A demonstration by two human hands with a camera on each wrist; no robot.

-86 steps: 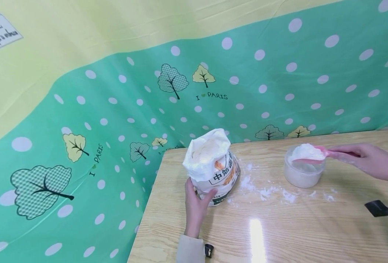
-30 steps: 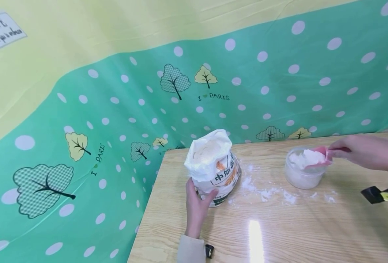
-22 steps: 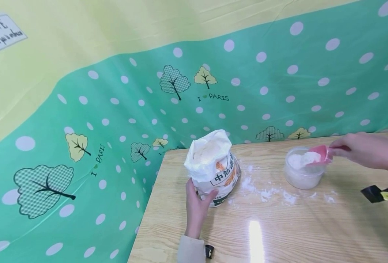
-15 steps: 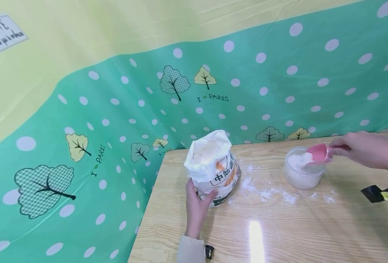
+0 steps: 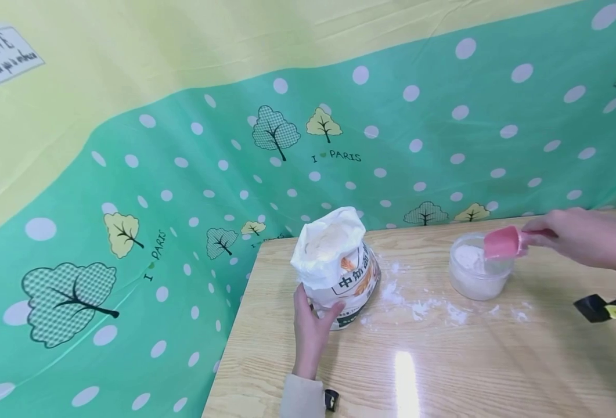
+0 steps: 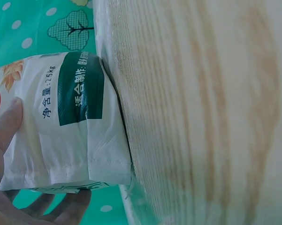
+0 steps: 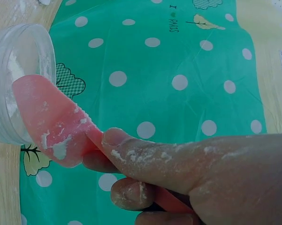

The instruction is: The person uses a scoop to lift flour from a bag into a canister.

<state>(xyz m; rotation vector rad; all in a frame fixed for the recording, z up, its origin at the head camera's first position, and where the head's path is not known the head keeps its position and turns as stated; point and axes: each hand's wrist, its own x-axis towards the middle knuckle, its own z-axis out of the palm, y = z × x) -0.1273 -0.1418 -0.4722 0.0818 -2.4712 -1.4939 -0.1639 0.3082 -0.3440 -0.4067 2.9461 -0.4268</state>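
**One hand on the bag, the other tipping a pink scoop over the tub**

The left hand (image 5: 313, 325) grips the bag (image 5: 346, 290) low down, thumb against its printed front and the other fingers wrapped around beneath the thumb's opposite side. The right hand (image 5: 571, 235) pinches the handle of the scoop (image 5: 502, 244), thumb laid along it, at least two fingers curled under. White powder dusts that thumb and a fingertip, and a few clumps cling to the scoop. The scoop is tilted over the right side of the tub (image 5: 477, 285); whether it touches the rim I cannot tell. A heap of powder (image 5: 468, 257) lies inside.

The bag stands near the back left corner of the desk (image 5: 266, 348), its mouth folded open on pale contents. The tub, round and see-through, sits farther right, near the back edge. Spilled powder (image 5: 456, 314) trails between the two, and a long bright reflection (image 5: 407, 383) falls on the wood closer to the front.

A cloth (image 5: 193, 191) hangs behind the back edge and along the left one, green with white dots and printed trees below, yellow above, with a "LOVE" panel (image 5: 6, 53) at upper left.
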